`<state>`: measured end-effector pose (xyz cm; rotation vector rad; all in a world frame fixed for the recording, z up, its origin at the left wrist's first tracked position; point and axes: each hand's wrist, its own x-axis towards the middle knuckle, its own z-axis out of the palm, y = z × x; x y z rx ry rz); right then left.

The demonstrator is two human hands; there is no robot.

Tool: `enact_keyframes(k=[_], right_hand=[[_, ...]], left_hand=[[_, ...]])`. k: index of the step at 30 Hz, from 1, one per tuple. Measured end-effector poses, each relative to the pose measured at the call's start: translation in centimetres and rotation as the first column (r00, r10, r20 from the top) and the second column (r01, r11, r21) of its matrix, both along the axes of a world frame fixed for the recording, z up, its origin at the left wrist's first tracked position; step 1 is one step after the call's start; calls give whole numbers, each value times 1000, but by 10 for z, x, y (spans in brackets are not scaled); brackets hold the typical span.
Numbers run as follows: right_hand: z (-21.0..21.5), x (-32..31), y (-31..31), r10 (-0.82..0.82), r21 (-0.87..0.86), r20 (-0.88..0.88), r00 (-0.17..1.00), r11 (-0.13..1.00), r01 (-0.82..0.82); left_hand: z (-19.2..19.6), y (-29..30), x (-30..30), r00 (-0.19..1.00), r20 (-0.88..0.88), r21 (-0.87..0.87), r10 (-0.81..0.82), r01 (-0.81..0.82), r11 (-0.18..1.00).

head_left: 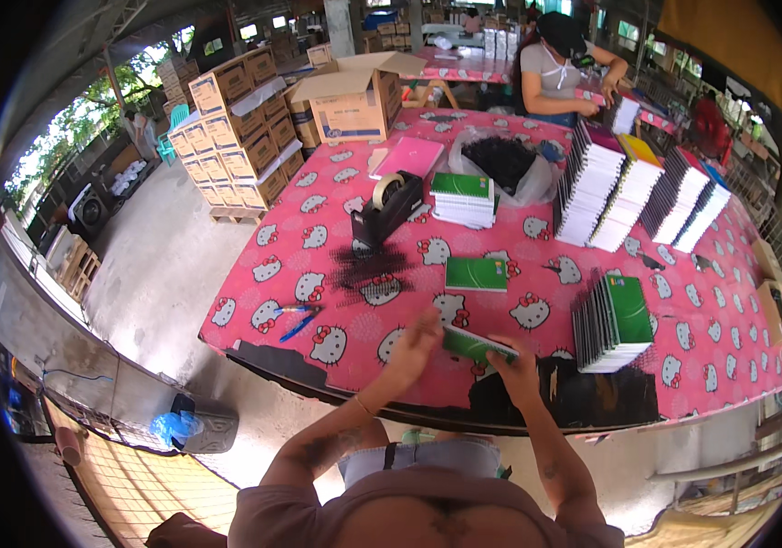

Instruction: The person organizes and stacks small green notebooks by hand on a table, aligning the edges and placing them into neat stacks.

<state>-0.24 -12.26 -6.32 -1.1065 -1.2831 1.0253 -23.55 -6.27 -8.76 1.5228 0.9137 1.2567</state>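
Right hand (515, 368) curled around 1 notebook (476, 345)

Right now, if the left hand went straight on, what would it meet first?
The left hand would probably meet the green notebook lying flat ahead and to the right, though the hand's height is unclear.

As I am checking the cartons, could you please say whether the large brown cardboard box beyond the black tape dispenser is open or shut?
The box is open: its top flaps stand spread outward.
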Motion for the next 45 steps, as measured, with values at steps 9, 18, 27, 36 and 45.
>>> enact_keyframes(k=[9,18,27,36,45], right_hand=[[-12,3,8,51,-66,-8,999,996,-51],[-13,4,8,74,-12,-49,996,997,-74],[-12,5,6,90,-13,-65,994,996,-91],[1,8,-5,51,16,120,991,998,-53],[26,-3,-12,-68,-3,52,996,998,68]], left_hand=[[72,6,-25,968,-193,80,160,-147,986],[71,-9,-20,845,-480,470,236,21,882],[75,3,-18,833,-530,324,158,27,946],[87,27,-25,740,-651,278,-168,439,855],[111,-15,9,454,-769,606,450,296,738]])
